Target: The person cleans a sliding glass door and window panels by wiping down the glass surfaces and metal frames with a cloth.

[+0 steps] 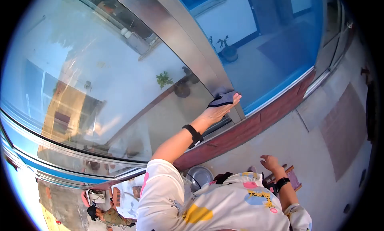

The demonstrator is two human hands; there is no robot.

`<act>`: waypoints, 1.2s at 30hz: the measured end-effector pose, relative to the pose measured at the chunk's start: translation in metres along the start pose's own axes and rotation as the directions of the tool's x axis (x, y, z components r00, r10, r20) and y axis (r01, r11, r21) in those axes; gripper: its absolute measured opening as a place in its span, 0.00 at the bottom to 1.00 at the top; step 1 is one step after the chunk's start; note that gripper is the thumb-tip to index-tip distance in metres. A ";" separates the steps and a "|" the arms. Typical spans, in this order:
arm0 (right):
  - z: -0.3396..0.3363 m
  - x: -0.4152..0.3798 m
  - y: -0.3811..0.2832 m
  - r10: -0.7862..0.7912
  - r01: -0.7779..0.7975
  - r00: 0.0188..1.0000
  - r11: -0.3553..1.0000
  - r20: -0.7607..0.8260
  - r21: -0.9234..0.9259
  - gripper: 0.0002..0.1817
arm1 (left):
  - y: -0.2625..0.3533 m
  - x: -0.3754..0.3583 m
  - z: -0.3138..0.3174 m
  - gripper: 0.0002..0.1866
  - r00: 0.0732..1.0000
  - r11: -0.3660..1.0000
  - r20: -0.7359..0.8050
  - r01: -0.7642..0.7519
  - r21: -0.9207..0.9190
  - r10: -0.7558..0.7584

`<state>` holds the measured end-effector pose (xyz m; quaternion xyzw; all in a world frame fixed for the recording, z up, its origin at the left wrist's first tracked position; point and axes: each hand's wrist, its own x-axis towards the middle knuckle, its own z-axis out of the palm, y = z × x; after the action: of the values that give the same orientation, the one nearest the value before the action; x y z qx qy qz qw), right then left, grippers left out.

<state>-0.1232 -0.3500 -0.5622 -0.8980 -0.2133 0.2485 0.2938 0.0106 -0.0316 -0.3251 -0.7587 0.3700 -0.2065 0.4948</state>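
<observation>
My left hand point(220, 111), at the end of an outstretched arm with a black wrist band, holds a dark grey cloth point(223, 100). The cloth lies against the lower part of a metal frame post point(200, 51) between two glass panes. Lower right, my right hand point(271, 162) hangs beside my body with nothing in it, its fingers loosely apart, and a black watch is on that wrist.
A large reflective pane point(120, 83) fills the left, and a blue-tinted pane point(276, 51) the right. Below runs a reddish-brown sill point(256, 131). A metal basin point(200, 176) stands near my body. At lower left is another person point(114, 217) in a black cap.
</observation>
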 end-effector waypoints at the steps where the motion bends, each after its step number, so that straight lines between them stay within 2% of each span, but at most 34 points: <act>1: 0.000 -0.001 0.000 -0.035 0.035 0.999 0.999 -0.037 0.004 0.17 | -0.003 0.001 -0.003 0.30 1.000 0.999 0.006 -0.028 -0.029 0.028; 2: 0.000 -0.006 0.001 -0.013 0.014 0.999 1.000 -0.038 0.007 0.17 | -0.010 0.001 -0.005 0.30 0.998 0.997 0.010 -0.053 -0.050 0.054; 4: 0.000 -0.011 -0.004 -0.048 0.049 0.998 0.999 -0.044 0.018 0.17 | -0.046 -0.007 -0.012 0.31 1.000 0.957 -0.012 0.012 -0.291 -0.016; 6: 0.001 -0.017 0.002 0.005 -0.004 0.999 0.999 -0.044 0.042 0.17 | -0.111 -0.012 -0.045 0.33 0.975 0.912 -0.088 0.156 -0.380 -0.203; 7: 0.001 -0.020 0.006 0.041 -0.039 0.998 0.997 -0.040 0.060 0.17 | -0.146 -0.011 -0.070 0.33 0.941 0.910 -0.099 0.282 -0.305 -0.324; 8: 0.001 -0.024 0.010 0.066 -0.063 0.997 0.996 -0.038 0.066 0.17 | -0.178 -0.012 -0.092 0.34 0.903 0.907 -0.103 0.408 -0.107 -0.418; 10: 0.000 -0.027 0.015 0.113 -0.110 0.993 0.991 -0.036 0.073 0.16 | -0.240 -0.010 -0.110 0.33 0.796 0.823 -0.277 0.566 0.031 -0.537; 12: 0.005 -0.031 0.018 0.151 -0.150 0.988 0.986 -0.011 0.079 0.16 | -0.282 -0.009 -0.104 0.33 0.713 0.842 -0.541 0.540 0.018 -0.446; 14: 0.011 -0.029 0.021 0.152 -0.146 0.985 0.986 -0.081 0.074 0.16 | -0.261 -0.002 -0.093 0.33 0.704 0.831 -0.520 0.555 -0.020 -0.483; 15: 0.015 -0.026 0.018 0.160 -0.154 0.985 0.985 -0.065 0.082 0.16 | -0.249 0.001 -0.089 0.33 0.687 0.814 -0.516 0.580 -0.037 -0.512; 16: 0.019 -0.026 0.014 0.165 -0.156 0.984 0.981 -0.073 0.116 0.16 | -0.221 0.006 -0.080 0.33 0.706 0.814 -0.455 0.575 -0.079 -0.543; 17: 0.021 -0.028 0.012 0.178 -0.165 0.980 0.976 -0.085 0.144 0.16 | -0.186 0.007 -0.074 0.32 0.740 0.793 -0.308 0.602 -0.091 -0.598; 19: 0.023 -0.030 0.002 0.205 -0.197 0.978 0.970 -0.038 0.142 0.17 | -0.123 0.008 -0.060 0.33 0.859 0.861 -0.055 0.508 -0.032 -0.509; 20: 0.024 -0.030 -0.003 0.207 -0.202 0.978 0.970 -0.020 0.136 0.17 | -0.095 0.007 -0.047 0.34 0.905 0.905 0.006 0.425 -0.028 -0.425; 21: 0.027 -0.030 -0.003 0.193 -0.192 0.981 0.974 -0.001 0.124 0.17 | -0.071 0.007 -0.038 0.34 0.945 0.940 0.073 0.326 -0.099 -0.319; 23: 0.033 -0.028 0.000 0.204 -0.207 0.978 0.974 0.044 0.089 0.17 | -0.032 0.006 -0.015 0.35 0.980 0.986 0.164 0.133 -0.097 -0.116; 25: 0.034 -0.030 -0.003 0.225 -0.234 0.968 0.969 0.107 0.078 0.17 | 0.001 0.008 0.003 0.35 0.994 0.993 0.108 0.024 -0.114 -0.012; 26: 0.033 -0.031 -0.005 0.219 -0.227 0.970 0.972 0.110 0.068 0.17 | 0.020 0.008 0.014 0.35 0.993 0.993 0.116 0.035 -0.114 -0.022; 28: 0.031 -0.033 -0.002 0.224 -0.227 0.972 0.973 0.071 0.047 0.17 | 0.050 0.006 0.037 0.34 0.999 0.995 -0.004 -0.048 -0.085 0.048; 29: 0.036 -0.035 0.005 0.168 -0.168 0.986 0.985 -0.008 0.039 0.16 | 0.059 0.005 0.043 0.34 0.999 0.997 0.004 -0.035 -0.073 0.036; 31: 0.031 -0.035 0.003 0.201 -0.200 0.980 0.978 -0.013 0.053 0.16 | 0.083 0.002 0.053 0.33 0.986 0.980 0.014 -0.165 0.114 0.164; 33: 0.021 -0.042 0.001 0.249 -0.248 0.968 0.967 -0.014 0.054 0.16 | 0.128 0.001 0.077 0.33 0.986 0.975 0.008 -0.163 0.150 0.164; 36: 0.013 -0.046 -0.006 0.321 -0.322 0.946 0.947 0.034 0.001 0.16 | 0.173 0.004 0.103 0.34 0.993 0.971 -0.058 -0.083 0.223 0.098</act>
<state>-0.1682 -0.3647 -0.5525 -0.9156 -0.0681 0.3085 0.2488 0.0219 -0.0140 -0.5258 -0.6740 0.3958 -0.2495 0.5717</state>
